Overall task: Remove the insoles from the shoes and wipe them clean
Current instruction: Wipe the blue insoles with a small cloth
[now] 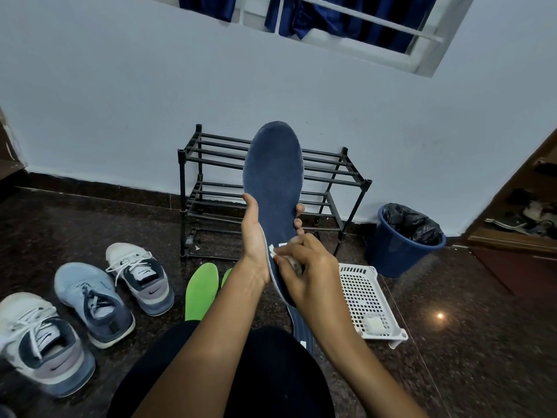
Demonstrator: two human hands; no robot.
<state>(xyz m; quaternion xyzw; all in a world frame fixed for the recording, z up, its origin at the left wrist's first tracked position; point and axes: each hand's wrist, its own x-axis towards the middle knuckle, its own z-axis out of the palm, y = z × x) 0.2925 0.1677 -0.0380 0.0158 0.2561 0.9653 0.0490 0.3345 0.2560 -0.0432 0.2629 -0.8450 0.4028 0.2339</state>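
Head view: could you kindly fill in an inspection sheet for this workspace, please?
Surface: dark speckled floor.
Job's things: blue insole held upright; white wipe near its heel; green insoles and three shoes on the floor.
Clutter: white basket; blue bin with black liner.
Hands: left hand holds the blue insole; right hand pinches the wipe against it.
Cables: nothing seen.
Surroundings: black shoe rack against a pale wall; window above.
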